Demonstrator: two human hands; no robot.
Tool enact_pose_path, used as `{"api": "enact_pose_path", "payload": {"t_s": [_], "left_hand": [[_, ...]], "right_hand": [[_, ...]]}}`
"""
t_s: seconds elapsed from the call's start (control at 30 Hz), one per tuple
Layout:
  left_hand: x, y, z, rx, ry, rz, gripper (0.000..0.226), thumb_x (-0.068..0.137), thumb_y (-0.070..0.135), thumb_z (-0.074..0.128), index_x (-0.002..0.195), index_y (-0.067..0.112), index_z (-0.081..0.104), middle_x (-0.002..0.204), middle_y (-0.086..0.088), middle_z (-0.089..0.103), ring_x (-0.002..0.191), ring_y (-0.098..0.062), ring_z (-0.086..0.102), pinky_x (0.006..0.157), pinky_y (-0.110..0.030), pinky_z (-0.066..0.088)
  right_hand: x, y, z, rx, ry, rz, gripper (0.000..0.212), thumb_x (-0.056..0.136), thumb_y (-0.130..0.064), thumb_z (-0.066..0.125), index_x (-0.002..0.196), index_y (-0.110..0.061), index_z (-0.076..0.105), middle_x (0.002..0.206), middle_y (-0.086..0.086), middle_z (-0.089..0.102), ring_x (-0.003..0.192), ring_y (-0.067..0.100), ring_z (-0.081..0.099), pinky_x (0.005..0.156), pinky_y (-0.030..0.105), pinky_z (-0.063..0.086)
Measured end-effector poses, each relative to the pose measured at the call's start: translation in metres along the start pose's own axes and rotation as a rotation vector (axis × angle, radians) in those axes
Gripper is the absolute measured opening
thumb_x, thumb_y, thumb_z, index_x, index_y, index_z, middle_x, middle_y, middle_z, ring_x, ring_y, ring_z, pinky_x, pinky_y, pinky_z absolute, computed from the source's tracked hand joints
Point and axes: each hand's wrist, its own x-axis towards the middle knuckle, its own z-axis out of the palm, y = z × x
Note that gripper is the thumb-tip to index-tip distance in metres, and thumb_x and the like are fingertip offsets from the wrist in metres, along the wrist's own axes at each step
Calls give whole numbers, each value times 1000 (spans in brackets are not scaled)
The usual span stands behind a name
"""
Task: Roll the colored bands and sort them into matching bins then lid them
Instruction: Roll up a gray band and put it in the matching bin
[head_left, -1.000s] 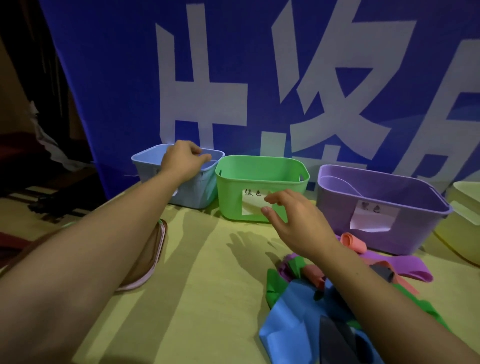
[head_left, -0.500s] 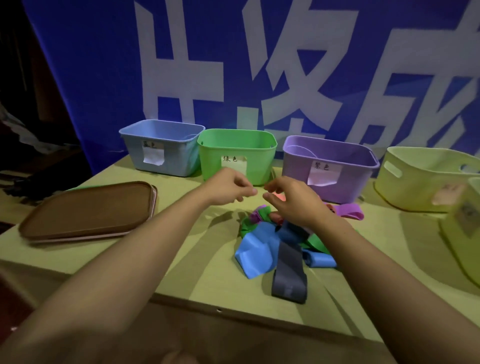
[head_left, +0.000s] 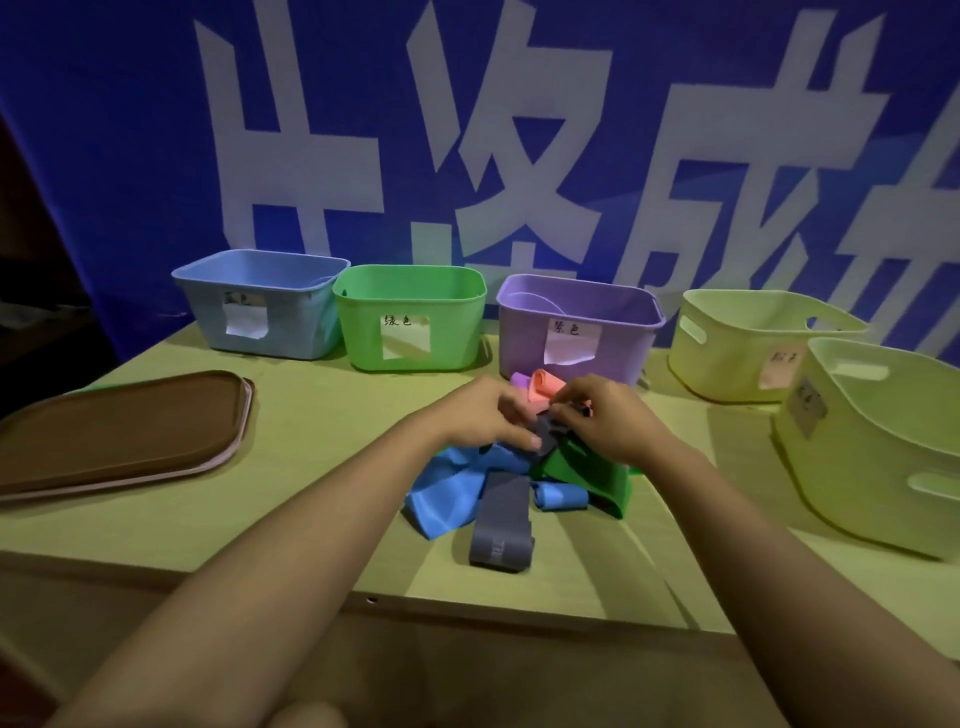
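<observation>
A dark grey band (head_left: 545, 434) is pinched by the left hand (head_left: 480, 413) and right hand (head_left: 605, 418), each grip narrow, above the desk (head_left: 311, 467).

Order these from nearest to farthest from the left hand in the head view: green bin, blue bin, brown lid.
From the left hand:
1. green bin, just beyond it, slightly left.
2. blue bin, farther back-left.
3. brown lid, far left on the table.
</observation>
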Motion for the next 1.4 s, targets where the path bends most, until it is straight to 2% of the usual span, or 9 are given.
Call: {"api": "enact_pose_path", "payload": {"t_s": [0.13,0.23,0.33,0.5,0.67,0.93,1.13,1.27,1.4], "left_hand": [[-1,-2,4,145,-42,-4,37,73,13,92,107,9,79,97,2,75,87,-10,67,78,-13,50],[-2,-1,4,98,52,25,17,77,10,89,93,11,82,79,8,75,78,-9,70,76,-28,55],[-3,6,-1,39,94,32,10,82,14,86,90,10,81,69,11,71,61,1,61,66,-26,51],[3,24,-13,-22,232,37,9,86,16,83,86,20,74,85,-7,77,76,-17,71,83,-46,60],[6,54,-26,-203,371,127,10,87,12,81,93,15,73,92,-13,76,83,-14,68,81,-36,57],[-1,99,-36,-274,818,240,24,85,25,84,101,14,69,92,6,71,85,-9,69,77,-19,56],[-13,137,-36,-634,615,293,21,104,22,59,111,8,72,103,-7,76,95,-14,76,81,-28,62],[-20,144,-44,-703,665,280,14,100,17,66,112,12,70,108,-11,75,94,-17,76,76,-28,62],[-28,147,-49,-712,671,278,8,98,15,68,105,14,72,98,-5,78,93,-19,77,75,-32,63]], "right_hand": [[-7,2,-3,54,-29,-62,16,98,-30,66,105,-20,76,102,-6,67,87,10,59,78,26,44],[-11,1,-4,141,-119,-102,21,95,-39,69,103,-21,78,100,-12,71,84,2,63,76,16,44],[-14,-1,-5,182,-150,-85,31,88,-50,75,106,-25,77,102,-13,72,89,-2,63,72,7,45],[-14,-7,-13,217,12,-68,18,91,-38,76,101,-24,72,96,-7,72,87,10,65,75,28,51],[-3,-17,-33,420,247,-88,8,96,-31,71,93,-24,73,87,-7,75,85,11,71,78,36,59],[12,-56,-77,653,584,-26,13,96,-32,71,94,-20,74,86,-1,76,83,16,74,77,47,63],[18,-94,-105,664,593,-111,25,100,-36,65,105,-15,78,89,-2,76,84,11,74,78,37,64],[13,-104,-116,685,493,-150,33,107,-37,49,113,-15,74,95,-1,75,88,9,73,78,28,62],[8,-105,-122,768,543,-184,27,105,-33,56,109,-12,72,90,-1,74,81,8,72,69,21,59]]}}
